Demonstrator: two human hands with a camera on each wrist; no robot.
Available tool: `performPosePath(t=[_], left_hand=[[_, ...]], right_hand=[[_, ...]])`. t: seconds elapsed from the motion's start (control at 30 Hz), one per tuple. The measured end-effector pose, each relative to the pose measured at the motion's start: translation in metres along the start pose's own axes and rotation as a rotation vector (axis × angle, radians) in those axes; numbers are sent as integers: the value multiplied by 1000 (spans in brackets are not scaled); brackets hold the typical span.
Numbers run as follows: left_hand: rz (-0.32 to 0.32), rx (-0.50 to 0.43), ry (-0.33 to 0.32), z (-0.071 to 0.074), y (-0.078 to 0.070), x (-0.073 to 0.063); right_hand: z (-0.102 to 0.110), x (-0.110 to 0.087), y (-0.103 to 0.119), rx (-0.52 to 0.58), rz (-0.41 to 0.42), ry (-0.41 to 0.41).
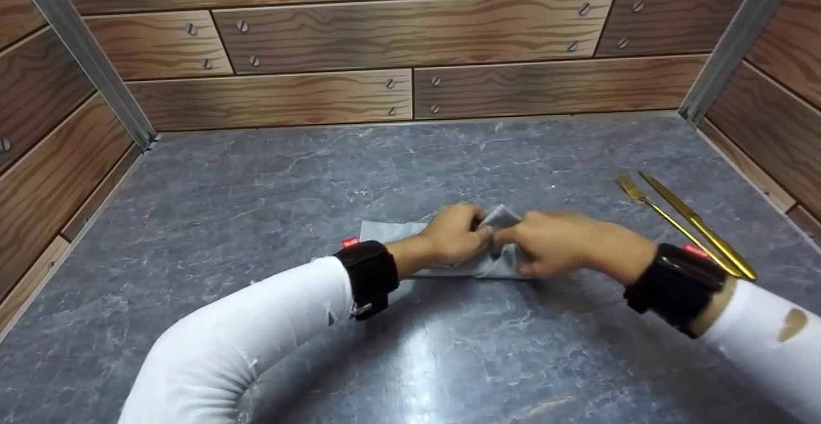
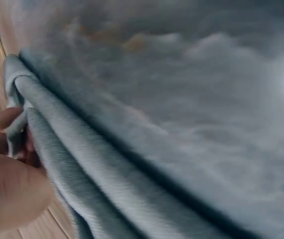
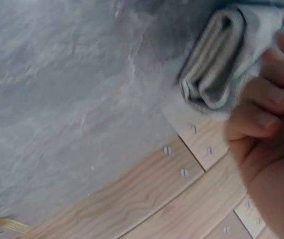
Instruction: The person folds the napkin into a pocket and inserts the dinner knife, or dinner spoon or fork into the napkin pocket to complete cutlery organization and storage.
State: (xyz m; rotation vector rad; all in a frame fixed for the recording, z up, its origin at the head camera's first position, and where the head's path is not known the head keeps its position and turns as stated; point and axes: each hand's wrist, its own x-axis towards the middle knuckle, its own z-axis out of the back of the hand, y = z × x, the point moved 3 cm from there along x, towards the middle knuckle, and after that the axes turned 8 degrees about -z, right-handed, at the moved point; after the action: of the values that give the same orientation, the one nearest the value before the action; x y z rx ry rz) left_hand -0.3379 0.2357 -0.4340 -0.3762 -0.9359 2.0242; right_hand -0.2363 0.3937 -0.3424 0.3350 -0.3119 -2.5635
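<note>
A light grey-blue cloth napkin lies folded in several layers on the table, one corner standing up between the two hands. My left hand grips the napkin's middle, thumb toward the raised corner. From the other side my right hand pinches the cloth with its index finger and thumb, slightly blurred. Long rolled folds of the napkin run across the left wrist view. The right wrist view shows the stacked layers at the napkin's end beside curled fingers. Part of the cloth is hidden under both hands.
A gold fork and a gold knife lie side by side at the right, near the right wrist strap. The grey marbled table is bounded by wood-patterned walls at the back and sides.
</note>
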Motion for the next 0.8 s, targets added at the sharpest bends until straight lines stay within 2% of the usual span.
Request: performPosePath(t=[0.1,0.17,0.27,0.37,0.43,0.53,0.63,0.67,0.7,0.73,0.8], left_hand=[[-103,-50,40,-3,-1,-9],[-194,-24,88,-4,-5,-16],[-324,150,201,-5,-14,-26],[-389,367,330,-3,-26,-33],[-391,440,411,0,-34,-34],[-369,383,482,5,-38,-30],[-336,276,509,9,-35,-27],[-328,257,511,8,-32,-25],[-314,253,521,10,-35,-27],[-298,261,529,13,-41,-30],[-306,350,528,9,-41,-30]], right_hand=[[-9,4,-21,12,16,50],[-7,2,-28,45,26,38],[10,-7,-20,80,16,3],[19,-12,-16,93,30,-27],[21,-15,-12,86,60,-36],[20,-17,-12,82,108,-54],[19,-17,-16,98,151,-86],[19,-18,-18,122,162,-86],[19,-18,-19,160,167,-76],[19,-18,-20,205,155,-53],[18,-18,-23,303,99,9]])
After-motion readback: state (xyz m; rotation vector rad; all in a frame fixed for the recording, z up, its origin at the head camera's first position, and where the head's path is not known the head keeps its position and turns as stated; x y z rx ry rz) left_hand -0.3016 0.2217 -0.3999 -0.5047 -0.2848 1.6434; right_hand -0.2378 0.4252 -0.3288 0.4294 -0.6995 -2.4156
